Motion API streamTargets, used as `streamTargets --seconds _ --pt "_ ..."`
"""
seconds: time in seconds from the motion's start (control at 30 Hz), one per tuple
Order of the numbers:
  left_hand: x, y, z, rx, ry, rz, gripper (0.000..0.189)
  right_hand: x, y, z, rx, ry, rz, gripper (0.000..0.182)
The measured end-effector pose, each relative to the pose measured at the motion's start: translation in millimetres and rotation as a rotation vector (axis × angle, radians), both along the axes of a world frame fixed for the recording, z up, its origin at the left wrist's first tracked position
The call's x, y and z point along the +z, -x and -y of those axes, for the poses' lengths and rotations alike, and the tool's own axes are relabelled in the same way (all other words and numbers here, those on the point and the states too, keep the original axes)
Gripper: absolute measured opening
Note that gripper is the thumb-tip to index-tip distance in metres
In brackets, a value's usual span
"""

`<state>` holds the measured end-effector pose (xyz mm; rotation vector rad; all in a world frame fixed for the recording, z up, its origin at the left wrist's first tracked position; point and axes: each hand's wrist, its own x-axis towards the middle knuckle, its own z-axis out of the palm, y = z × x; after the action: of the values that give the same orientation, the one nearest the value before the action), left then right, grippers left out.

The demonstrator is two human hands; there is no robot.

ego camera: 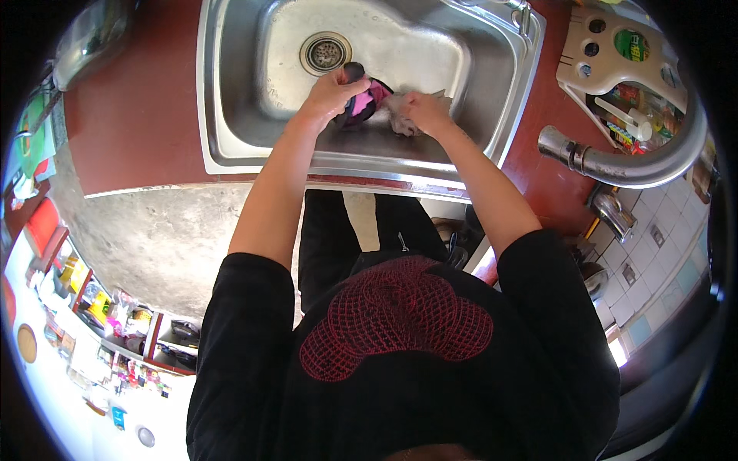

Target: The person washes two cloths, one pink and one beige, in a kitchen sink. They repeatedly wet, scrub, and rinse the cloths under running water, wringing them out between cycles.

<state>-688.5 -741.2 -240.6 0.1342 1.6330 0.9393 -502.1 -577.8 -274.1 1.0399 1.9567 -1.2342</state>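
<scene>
Over the stainless steel sink, my left hand grips a pink and black item with a dark rounded end, perhaps a shoe or a pouch; its exact kind cannot be told. My right hand is closed on a wet, greyish crumpled cloth, which lies against the right side of the pink and black item. Up and left of both hands is the round drain strainer. The fingers of my right hand are partly hidden in the cloth.
A reddish-brown countertop surrounds the sink. At the right, a curved metal pipe arches near a beige plastic rack holding bottles. A tap stands at the sink's upper right corner. Shelves with goods are at lower left.
</scene>
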Motion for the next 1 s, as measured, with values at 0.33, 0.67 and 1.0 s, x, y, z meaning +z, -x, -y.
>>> streamTargets --seconds 0.33,0.67,1.0 --pt "58.1 3.3 -38.6 0.348 -0.339 0.304 0.033 -15.7 26.9 -24.1 -0.788 0.363 -0.538 0.033" --pt "-62.2 -52.9 -37.2 0.804 -0.362 0.846 0.043 106.5 47.2 73.3 -0.043 -0.436 -0.796 0.028" --pt "-76.1 -56.0 -60.6 0.698 -0.015 0.484 0.025 88.0 48.3 81.4 -0.403 -0.467 -0.638 0.023"
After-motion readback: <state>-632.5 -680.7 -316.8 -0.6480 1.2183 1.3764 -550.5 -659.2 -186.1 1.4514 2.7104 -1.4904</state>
